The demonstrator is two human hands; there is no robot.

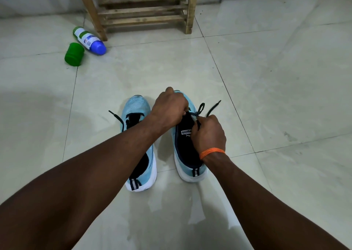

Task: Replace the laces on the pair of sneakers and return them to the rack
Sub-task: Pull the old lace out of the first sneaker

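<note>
Frame-left sneaker (136,106), frame-right sneaker (187,154): two, lower centre, just beside each other.
Left grip (169,108): curled on dark lace (200,108) over frame-right sneaker.
Right grip (208,133): pinching same lace.
Rack (144,11): one, top centre, well apart.
Floor (276,97): open tiles both sides.
Bottle (89,40), green cap (74,54): one each, upper left.

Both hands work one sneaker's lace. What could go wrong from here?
The left hand and right hand pinch the dark lace on the right sneaker; an uneven pull may leave its loose ends lopsided. The left sneaker trails lace on the floor, seemingly unfinished. The bottle lying by the rack could be kicked.
</note>
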